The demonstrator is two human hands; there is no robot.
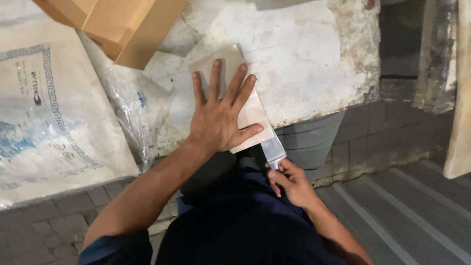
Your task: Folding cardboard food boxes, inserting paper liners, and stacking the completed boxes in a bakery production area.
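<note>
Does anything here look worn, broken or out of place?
Yes. The white slab under the beige sheet is badly worn, its coating flaked and chipped along the right edge. The left hand presses the sheet flat while the right hand holds a metal blade at its lower corner.

L hand (218, 118) flat, fingers spread, pressing a tan paper sheet (251, 114) onto the worn white slab (304, 54). R hand (289, 182) grips a wide metal blade (273, 151) at the sheet's near edge, blade touching the paper. Brown cardboard box (115, 24) top left, printed plastic sack (54, 108) beside it.
</note>
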